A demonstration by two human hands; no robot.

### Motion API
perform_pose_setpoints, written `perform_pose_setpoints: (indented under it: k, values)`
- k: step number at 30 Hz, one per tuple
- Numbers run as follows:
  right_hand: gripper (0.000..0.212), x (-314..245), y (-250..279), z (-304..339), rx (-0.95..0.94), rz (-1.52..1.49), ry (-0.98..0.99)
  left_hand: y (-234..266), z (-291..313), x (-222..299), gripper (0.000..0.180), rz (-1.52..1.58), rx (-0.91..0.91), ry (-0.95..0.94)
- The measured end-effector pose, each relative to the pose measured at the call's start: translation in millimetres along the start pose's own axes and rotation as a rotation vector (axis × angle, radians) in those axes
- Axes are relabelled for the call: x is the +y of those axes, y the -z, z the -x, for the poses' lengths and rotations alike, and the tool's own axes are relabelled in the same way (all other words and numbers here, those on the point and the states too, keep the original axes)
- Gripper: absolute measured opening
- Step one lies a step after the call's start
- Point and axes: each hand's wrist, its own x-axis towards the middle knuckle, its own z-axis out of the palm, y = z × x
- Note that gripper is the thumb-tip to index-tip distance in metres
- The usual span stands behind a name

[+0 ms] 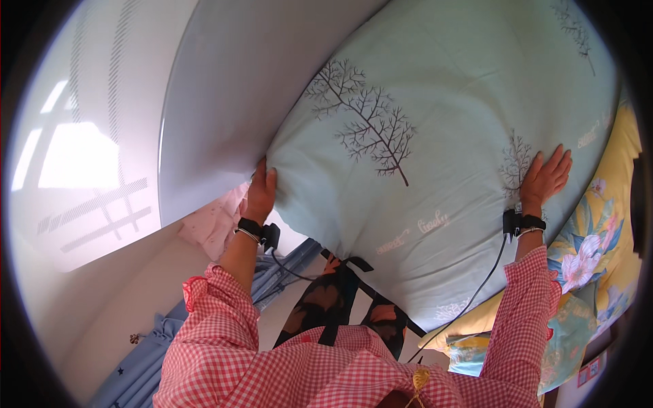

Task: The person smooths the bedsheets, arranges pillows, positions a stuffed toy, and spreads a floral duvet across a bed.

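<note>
A light-green bed sheet (449, 156), printed with dark leafless trees and pale lettering, spreads over the broad padded surface before me. At its left edge, beside a grey panel (224, 115), my left hand (260, 192) is closed on the fabric. Creases run out from that grip, and some of its fingertips are hidden at the edge. Far to the right, my right hand (546, 178) lies flat on the sheet, fingers stretched out and holding nothing. Both wrists carry black straps with small boxes and cables.
A glossy white panel (129, 197) with grey stripes stands at the left. Yellow floral bedding (585, 251) lies along the right side. Blue curtain-like fabric (146, 360) hangs at lower left, near pink cloth (216, 221). A black cable (479, 296) trails across the sheet from my right wrist.
</note>
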Motion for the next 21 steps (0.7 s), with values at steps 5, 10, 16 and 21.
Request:
perform_pose_setpoints:
  k: [5, 10, 16, 21]
  values:
    - [0.055, 5, -1, -3, 0.02, 0.006, 0.028, -14, -12, -36, 0.045, 0.109, -0.035, 0.142]
    - [0.057, 5, 1, -2, 0.013, 0.009, -0.013, -13, -11, -56, 0.048, 0.099, -0.021, 0.175]
    - [0.058, -2, 3, -2, -0.068, -0.043, -0.046, -5, 47, -57, 0.045, -0.112, 0.23, 0.077]
    - [0.056, 2, 2, -1, -0.04, -0.063, -0.047, -13, 39, 84, 0.062, -0.373, -0.118, -0.416]
